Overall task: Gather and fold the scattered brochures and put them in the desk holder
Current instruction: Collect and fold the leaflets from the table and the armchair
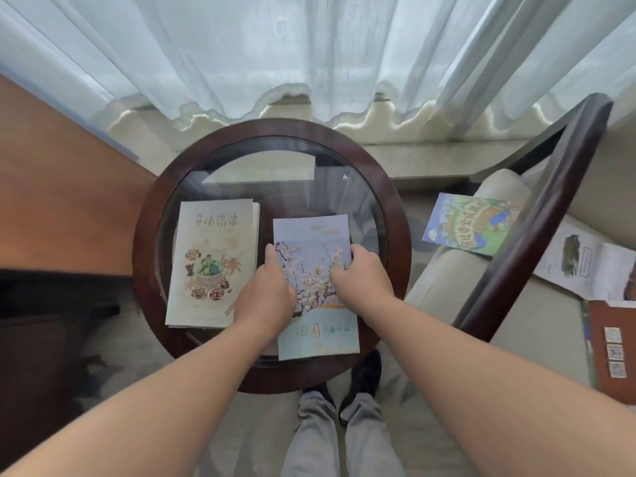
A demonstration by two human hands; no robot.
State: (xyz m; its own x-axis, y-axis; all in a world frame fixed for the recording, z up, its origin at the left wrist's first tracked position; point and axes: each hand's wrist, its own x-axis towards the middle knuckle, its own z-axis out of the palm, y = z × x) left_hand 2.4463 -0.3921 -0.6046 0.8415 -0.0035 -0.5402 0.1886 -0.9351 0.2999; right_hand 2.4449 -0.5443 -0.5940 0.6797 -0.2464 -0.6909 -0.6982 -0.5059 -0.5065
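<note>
A folded brochure with white blossoms on a pale blue cover (311, 232) lies on the round glass-topped table (148, 215). My left hand (266, 290) grips its left edge and my right hand (358, 273) grips its right edge. To the left lies a cream brochure with a food drawing (210, 256), resting on other sheets. On the chair to the right lie a colourful cartoon brochure (464, 225), an unfolded white one (581, 266) and a brown one (612, 349). No desk holder is in view.
The armchair's dark wooden arm (537, 218) runs between the table and the seat. A wooden desk surface (62, 187) stands to the left. White curtains (309, 53) hang behind the table. My legs and shoes (344, 407) show below the table's front rim.
</note>
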